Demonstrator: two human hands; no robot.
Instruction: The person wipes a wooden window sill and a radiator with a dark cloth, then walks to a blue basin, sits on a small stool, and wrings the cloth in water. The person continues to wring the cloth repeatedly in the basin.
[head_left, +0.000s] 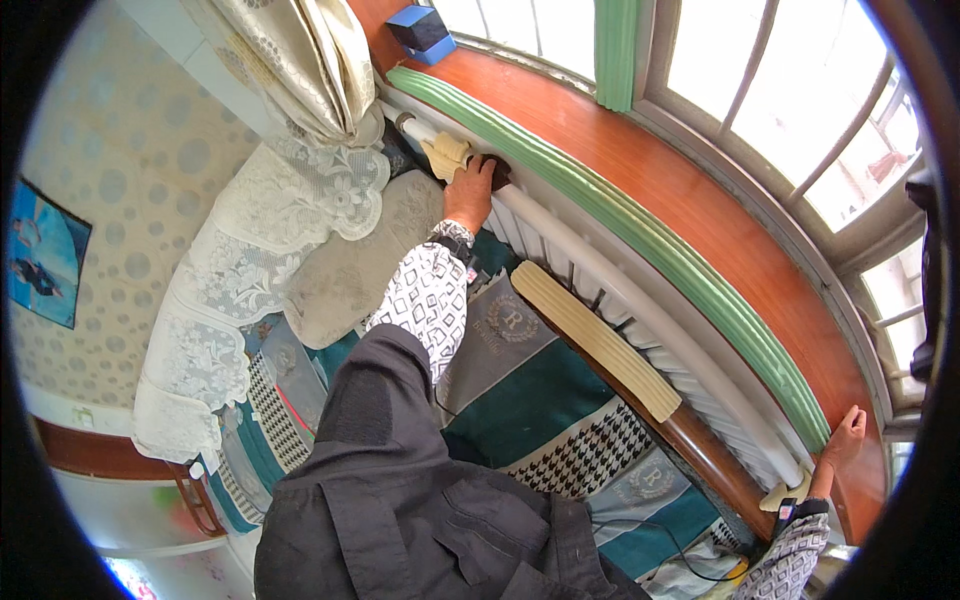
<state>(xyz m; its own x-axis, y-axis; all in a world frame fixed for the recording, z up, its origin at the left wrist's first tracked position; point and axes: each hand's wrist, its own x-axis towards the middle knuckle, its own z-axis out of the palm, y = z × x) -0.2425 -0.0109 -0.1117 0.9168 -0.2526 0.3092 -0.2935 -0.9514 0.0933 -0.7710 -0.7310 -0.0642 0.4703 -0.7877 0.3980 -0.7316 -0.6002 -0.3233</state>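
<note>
My left hand (471, 193) is at the far end of a white heating pipe (615, 292), its fingers on a dark brown cloth (498, 172) beside a cream cloth (448, 156). How firmly the fingers close on the dark cloth is hard to tell. At the lower right, my right hand (847, 437) rests at the wooden windowsill (675, 180), by the end of a green pleated fabric strip (615, 187). Its fingers look curled, and their tips are partly hidden. Another cream cloth (784, 491) lies at the pipe's near end, below my right wrist.
A white radiator (652, 352) stands under the pipe. Beside it runs a brown wooden rail (712, 442) with a cream ribbed pad (596, 337). A patterned sofa cover (540, 390), a grey cushion (360, 262) and a cable (679, 551) lie below. A blue box (421, 34) sits on the sill's far end.
</note>
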